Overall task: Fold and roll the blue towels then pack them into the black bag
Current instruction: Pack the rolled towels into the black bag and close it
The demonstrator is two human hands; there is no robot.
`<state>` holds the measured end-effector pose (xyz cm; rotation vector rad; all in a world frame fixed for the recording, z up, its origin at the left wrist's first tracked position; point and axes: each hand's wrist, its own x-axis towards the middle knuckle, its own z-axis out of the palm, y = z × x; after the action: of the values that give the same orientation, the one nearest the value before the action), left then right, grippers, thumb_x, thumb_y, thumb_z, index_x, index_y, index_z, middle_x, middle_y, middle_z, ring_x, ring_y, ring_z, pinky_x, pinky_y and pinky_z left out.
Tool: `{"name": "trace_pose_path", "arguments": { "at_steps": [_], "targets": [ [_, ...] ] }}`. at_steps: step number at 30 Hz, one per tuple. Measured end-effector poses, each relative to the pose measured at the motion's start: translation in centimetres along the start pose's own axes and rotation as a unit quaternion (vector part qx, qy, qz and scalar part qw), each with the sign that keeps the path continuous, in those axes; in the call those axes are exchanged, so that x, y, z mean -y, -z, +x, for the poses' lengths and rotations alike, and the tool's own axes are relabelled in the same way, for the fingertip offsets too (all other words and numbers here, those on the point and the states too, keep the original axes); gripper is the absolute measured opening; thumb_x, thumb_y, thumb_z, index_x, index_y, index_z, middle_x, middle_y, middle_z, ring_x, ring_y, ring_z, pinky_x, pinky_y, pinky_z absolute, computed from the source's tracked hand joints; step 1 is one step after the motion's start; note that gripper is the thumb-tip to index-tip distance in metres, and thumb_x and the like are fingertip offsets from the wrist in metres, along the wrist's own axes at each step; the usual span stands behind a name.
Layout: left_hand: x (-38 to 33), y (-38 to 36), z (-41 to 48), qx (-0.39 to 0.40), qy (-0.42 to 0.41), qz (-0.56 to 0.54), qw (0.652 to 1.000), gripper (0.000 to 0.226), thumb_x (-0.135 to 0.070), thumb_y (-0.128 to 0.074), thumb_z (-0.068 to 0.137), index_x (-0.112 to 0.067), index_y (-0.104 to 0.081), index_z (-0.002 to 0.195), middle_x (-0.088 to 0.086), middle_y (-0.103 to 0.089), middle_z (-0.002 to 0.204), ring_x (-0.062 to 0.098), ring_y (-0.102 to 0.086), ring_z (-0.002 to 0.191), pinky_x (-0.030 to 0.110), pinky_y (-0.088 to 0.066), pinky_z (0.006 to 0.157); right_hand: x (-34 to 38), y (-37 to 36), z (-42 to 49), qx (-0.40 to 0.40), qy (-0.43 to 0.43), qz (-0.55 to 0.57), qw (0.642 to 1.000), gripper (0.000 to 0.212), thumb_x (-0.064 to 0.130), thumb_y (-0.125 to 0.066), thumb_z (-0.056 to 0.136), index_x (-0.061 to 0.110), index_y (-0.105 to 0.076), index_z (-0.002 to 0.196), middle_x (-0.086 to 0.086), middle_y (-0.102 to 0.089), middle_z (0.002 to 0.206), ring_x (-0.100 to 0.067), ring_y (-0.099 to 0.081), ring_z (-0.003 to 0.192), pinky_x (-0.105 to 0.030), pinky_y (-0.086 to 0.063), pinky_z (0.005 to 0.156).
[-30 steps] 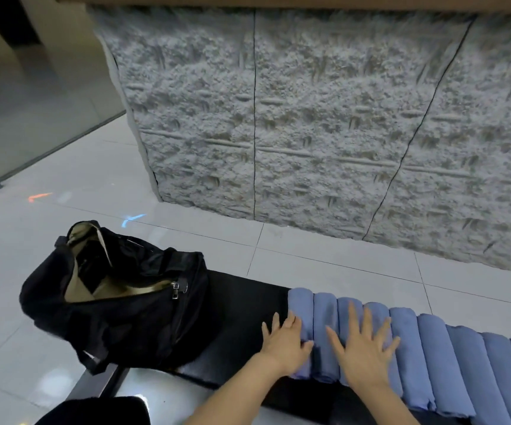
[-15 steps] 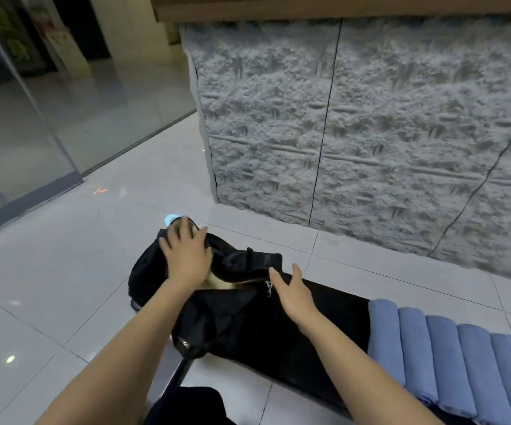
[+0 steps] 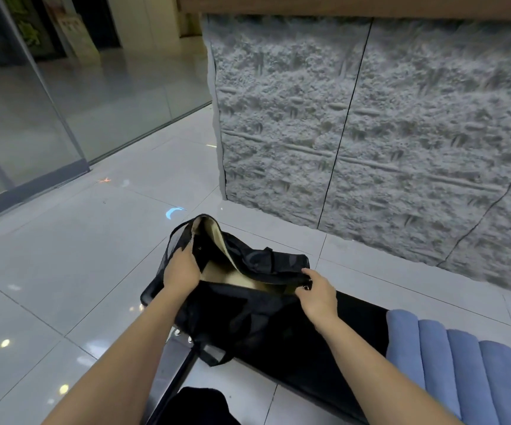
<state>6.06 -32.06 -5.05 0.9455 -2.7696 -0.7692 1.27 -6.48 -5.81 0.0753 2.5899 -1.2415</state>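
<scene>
The black bag (image 3: 242, 314) lies on the left end of a black bench (image 3: 355, 326), its top gaping to show a tan lining. My left hand (image 3: 182, 268) grips the bag's left rim. At the zipper end of the opening, my right hand (image 3: 318, 294) pinches the right rim. Several rolled blue towels (image 3: 463, 369) lie side by side on the bench at the lower right, apart from both hands. I see no towel inside the bag.
A rough grey stone wall (image 3: 371, 133) rises just behind the bench. Glossy tiled floor (image 3: 64, 271) spreads to the left, ending at a glass partition (image 3: 33, 102). A dark object (image 3: 199, 406) sits at the bottom edge below the bench.
Both hands left the row of rolled towels and went to the bag. They now grip its rims, and the opening is pulled wider. My view swung left.
</scene>
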Motion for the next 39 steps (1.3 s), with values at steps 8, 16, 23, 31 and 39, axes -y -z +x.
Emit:
{"name": "trace_pose_path", "arguments": {
  "at_steps": [8,16,23,31,39],
  "targets": [
    [-8.1,-3.2,-7.9,0.052,-0.035,-0.037,0.997,0.058,-0.004,-0.037,0.091,-0.019,-0.030,0.147,0.015,-0.050,0.132,0.034,-0.052,0.113,0.040,-0.045,0.091,-6.4,11.7,0.1,-0.065,0.001,-0.041,0.997,0.044,0.005,-0.059,0.084,0.014,-0.058,0.127,-0.013,-0.063,0.119,-0.029,-0.056,0.109,-0.028,-0.041,0.086],
    [-10.8,-5.5,-14.4,0.060,-0.022,-0.022,0.998,0.059,-0.017,-0.046,0.092,-0.017,-0.024,0.147,0.011,-0.038,0.123,0.030,-0.057,0.079,0.037,-0.049,0.074,-12.2,15.9,-0.5,-0.064,0.003,-0.069,0.996,0.045,0.005,-0.058,0.086,0.011,-0.054,0.131,-0.014,-0.062,0.118,-0.022,-0.053,0.082,-0.027,-0.041,0.071],
    [-10.9,-4.0,-9.2,0.013,-0.081,0.123,0.989,0.042,-0.020,-0.059,0.081,-0.026,-0.053,0.122,0.003,-0.006,0.156,0.035,-0.018,0.137,0.053,-0.021,0.110,-11.3,15.1,1.0,-0.054,0.100,-0.416,0.902,0.054,0.004,-0.050,0.086,0.032,-0.049,0.132,0.004,-0.034,0.148,-0.024,-0.037,0.128,-0.038,-0.037,0.100],
    [-10.0,-4.0,-2.1,0.072,-0.160,0.024,0.984,0.050,0.004,-0.048,0.079,-0.022,-0.054,0.122,-0.004,-0.051,0.130,0.019,-0.048,0.119,0.056,-0.006,0.114,-12.6,17.4,4.0,-0.036,0.101,-0.213,0.971,0.019,0.021,-0.052,0.095,0.028,-0.061,0.079,0.000,-0.064,0.081,-0.019,-0.056,0.077,-0.023,-0.041,0.066],
    [-9.1,-4.2,-2.4,0.071,-0.181,0.019,0.981,0.050,0.004,-0.043,0.081,-0.029,-0.046,0.118,-0.012,-0.046,0.120,0.019,-0.043,0.107,0.021,-0.016,0.085,-12.6,16.7,7.4,0.009,-0.014,0.092,0.996,0.031,0.012,-0.037,0.099,0.012,-0.041,0.069,-0.003,-0.037,0.068,-0.016,-0.030,0.064,-0.031,-0.024,0.060]
  ]
}}
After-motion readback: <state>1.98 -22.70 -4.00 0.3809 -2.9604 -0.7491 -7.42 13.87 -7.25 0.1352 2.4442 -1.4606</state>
